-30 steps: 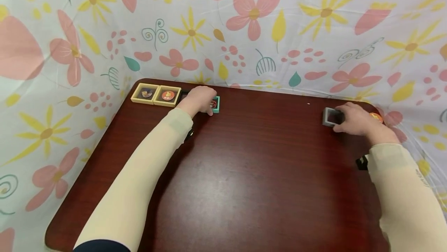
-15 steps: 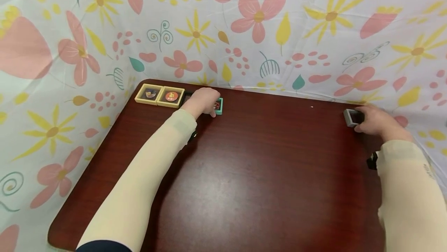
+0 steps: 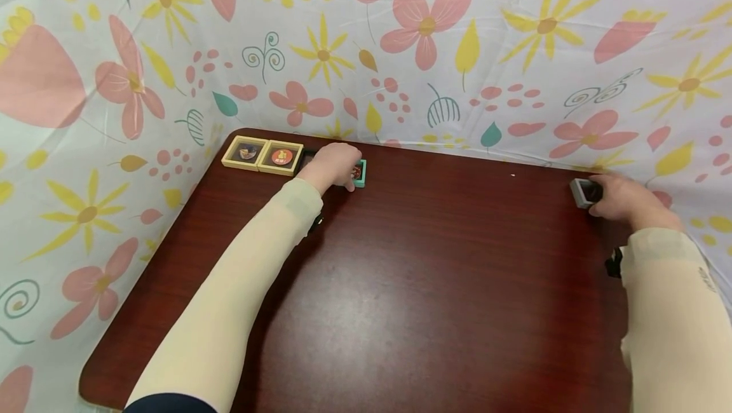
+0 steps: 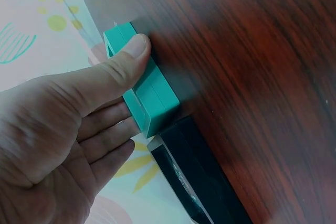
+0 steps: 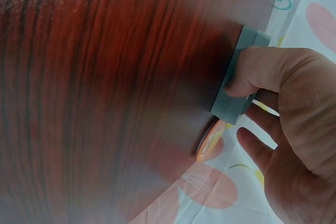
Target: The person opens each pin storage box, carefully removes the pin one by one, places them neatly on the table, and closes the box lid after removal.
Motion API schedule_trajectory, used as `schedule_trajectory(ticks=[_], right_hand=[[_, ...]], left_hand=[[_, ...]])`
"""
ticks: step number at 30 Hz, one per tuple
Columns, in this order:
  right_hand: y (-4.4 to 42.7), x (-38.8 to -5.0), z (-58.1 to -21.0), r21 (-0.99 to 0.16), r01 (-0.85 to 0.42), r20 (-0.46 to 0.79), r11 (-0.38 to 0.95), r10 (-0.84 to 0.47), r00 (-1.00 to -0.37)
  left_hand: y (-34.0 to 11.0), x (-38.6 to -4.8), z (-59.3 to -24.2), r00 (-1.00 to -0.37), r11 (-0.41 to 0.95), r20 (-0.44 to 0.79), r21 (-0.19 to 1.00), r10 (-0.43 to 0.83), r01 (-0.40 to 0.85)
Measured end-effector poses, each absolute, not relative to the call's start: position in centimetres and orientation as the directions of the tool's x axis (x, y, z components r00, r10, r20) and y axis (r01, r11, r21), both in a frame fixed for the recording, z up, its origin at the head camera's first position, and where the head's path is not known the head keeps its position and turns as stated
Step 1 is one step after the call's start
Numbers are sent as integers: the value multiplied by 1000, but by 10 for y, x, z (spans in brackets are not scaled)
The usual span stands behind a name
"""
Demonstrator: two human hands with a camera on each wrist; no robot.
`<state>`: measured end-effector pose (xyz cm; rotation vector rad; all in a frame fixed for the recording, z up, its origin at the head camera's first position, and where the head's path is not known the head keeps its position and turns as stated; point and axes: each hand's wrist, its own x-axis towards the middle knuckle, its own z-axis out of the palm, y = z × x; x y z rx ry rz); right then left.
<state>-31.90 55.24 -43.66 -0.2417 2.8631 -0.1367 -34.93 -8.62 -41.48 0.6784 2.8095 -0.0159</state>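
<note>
Resting at the far-left corner of the table (image 3: 434,260), two yellow boxes (image 3: 263,156) stood side by side; next along the far edge came a black box (image 4: 205,171), then a teal box (image 4: 157,95), pinched between thumb and fingers of the left hand (image 3: 335,164). Pushing too hard leftward could have skewed the row. Near the far-right corner, the right hand's (image 3: 622,200) fingers pinched a grey box (image 5: 227,104) just beside an orange disc (image 5: 211,139); a careless sideways slide might have knocked that disc over the edge
</note>
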Motion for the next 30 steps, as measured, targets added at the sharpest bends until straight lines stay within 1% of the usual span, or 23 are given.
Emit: schedule_trajectory(ticks=[12, 19, 23, 30], right_hand=[[554, -318, -438, -112, -154, -250, 982, -177, -952], [555, -315, -441, -118, -146, -220, 982, -169, -961], [554, -313, -440, -123, -137, -217, 983, -162, -963], [551, -313, -437, -100, -159, -238, 982, -178, -955]], left_hand=[[-86, -349, -413, -854, 884, -245, 38, 460, 465], [-87, -347, -412, -855, 885, -247, 33, 457, 464], [-86, -346, -411, -856, 890, -255, 41, 449, 454], [-87, -343, -411, -848, 887, -265, 80, 459, 455]])
